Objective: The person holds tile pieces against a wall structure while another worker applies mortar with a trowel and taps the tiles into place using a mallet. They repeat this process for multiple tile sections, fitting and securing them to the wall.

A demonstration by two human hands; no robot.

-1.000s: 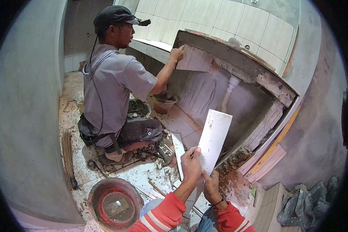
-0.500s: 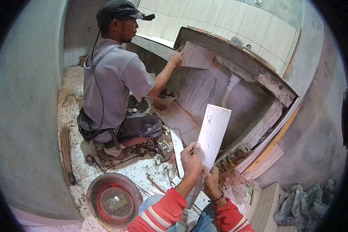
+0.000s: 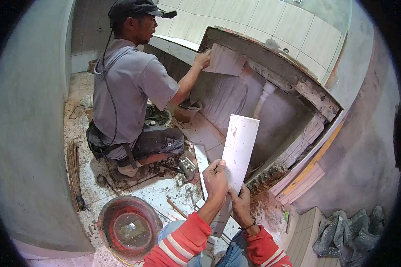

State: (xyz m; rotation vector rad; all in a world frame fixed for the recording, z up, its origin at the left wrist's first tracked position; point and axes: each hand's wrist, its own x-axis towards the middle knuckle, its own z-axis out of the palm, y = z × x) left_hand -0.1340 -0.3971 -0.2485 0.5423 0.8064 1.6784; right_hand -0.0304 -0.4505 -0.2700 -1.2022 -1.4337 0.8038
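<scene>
I hold a long white tile strip (image 3: 241,142) tilted up in front of me, its lower part running down between my forearms. My left hand (image 3: 215,181) is closed on the strip's left edge, thumb against its face. Lower down, my right hand (image 3: 240,205) grips the right edge. Small brown marks dot the upper face of the strip. Beyond its top end lies the recess under the counter, with a white drain pipe (image 3: 265,97). Another narrow white strip (image 3: 201,164) rests on the floor left of my left hand.
A co-worker (image 3: 131,89) sits on the floor at left, one hand on a tile piece (image 3: 224,60) at the counter's front (image 3: 272,55). A dirty red-and-black basin (image 3: 103,227) stands by my knees. Stacked tiles (image 3: 305,233) and a crumpled grey sheet (image 3: 347,233) lie at right.
The tile strip and both my hands have shifted slightly left, and the strip's top sits a little higher. My grip looks the same. The co-worker's hand remains at the tile piece.
</scene>
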